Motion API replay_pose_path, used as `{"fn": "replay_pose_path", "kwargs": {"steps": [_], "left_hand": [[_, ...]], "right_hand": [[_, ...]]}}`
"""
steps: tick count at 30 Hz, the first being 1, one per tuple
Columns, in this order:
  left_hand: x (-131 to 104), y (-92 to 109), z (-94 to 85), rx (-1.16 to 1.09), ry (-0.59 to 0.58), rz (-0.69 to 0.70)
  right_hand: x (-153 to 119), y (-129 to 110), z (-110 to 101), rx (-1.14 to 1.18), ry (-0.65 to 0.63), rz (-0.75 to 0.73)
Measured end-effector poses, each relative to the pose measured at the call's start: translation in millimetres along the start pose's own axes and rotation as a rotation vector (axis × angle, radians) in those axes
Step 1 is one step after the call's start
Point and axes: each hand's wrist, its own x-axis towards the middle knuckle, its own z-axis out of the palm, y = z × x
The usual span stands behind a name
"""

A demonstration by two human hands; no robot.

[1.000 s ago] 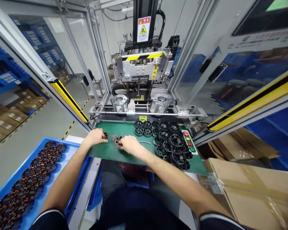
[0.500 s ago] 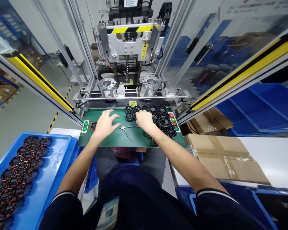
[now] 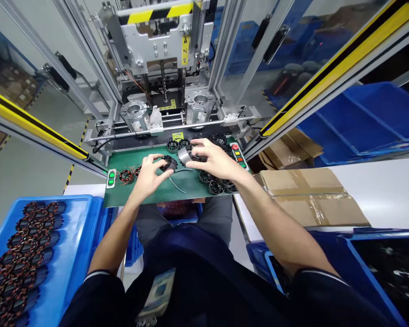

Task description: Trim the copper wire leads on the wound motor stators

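Back from the bare hands (image 3: 149,176), I see a navy short-sleeved shirt (image 3: 204,277), white-edged sleeves (image 3: 94,293), a chest badge (image 3: 159,290), grey trousers (image 3: 220,220).

Black ring (image 3: 171,164) just beside silver-walled ring (image 3: 183,156), both seemingly tilted.

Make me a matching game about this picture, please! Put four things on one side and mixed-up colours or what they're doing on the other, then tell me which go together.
Things:
1. Left hand
2. Right hand
3. Work surface
4. Cardboard box

Clues:
A. Brown, with tape
B. Holding a silver-sided ring
C. Green
D. Holding a dark ring

Right pairs: 1-D, 2-B, 3-C, 4-A.
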Motion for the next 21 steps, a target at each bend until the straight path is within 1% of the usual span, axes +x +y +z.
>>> {"fn": "replay_pose_path", "kwargs": {"steps": [1, 2, 3, 5, 6, 9, 12, 14, 16, 18, 21], "left_hand": [[-12.5, 6.3, -12.9, -0.088, -0.006, 0.019], [-24.1, 13.4, -25.3, -0.303, -0.014, 0.043], [-34.7, 20.9, -36.7, -0.472, -0.011, 0.054], [-52.2, 35.7, -55.5, -0.693, 0.008, 0.099], [-59.1, 42.4, -62.7, -0.753, 0.013, 0.122], [-73.5, 58.2, -76.4, -0.805, 0.020, 0.154], [-80.3, 67.6, -82.0, -0.769, 0.013, 0.159], [-81.6, 71.3, -83.1, -0.744, -0.001, 0.180], [-81.3, 73.7, -83.1, -0.724, -0.021, 0.206], [-80.4, 75.1, -82.4, -0.724, -0.046, 0.226], [-78.6, 75.2, -80.4, -0.746, -0.080, 0.237]], "right_hand": [[-12.5, -10.2, -8.8, 0.212, -0.021, -0.031], [-23.5, -21.5, -16.0, 0.386, -0.064, -0.040], [-32.5, -32.9, -21.6, 0.529, -0.096, -0.030], [-44.7, -53.1, -28.8, 0.739, -0.135, 0.011], [-48.2, -60.6, -30.8, 0.814, -0.146, 0.029], [-51.1, -71.1, -33.0, 0.920, -0.207, 0.058], [-49.1, -70.0, -31.6, 0.947, -0.274, 0.039], [-47.8, -67.5, -29.5, 0.978, -0.293, 0.024], [-47.3, -65.1, -27.5, 1.007, -0.285, 0.024], [-47.3, -62.3, -25.8, 1.030, -0.283, 0.052], [-46.6, -57.1, -23.6, 1.070, -0.344, 0.105]]}}
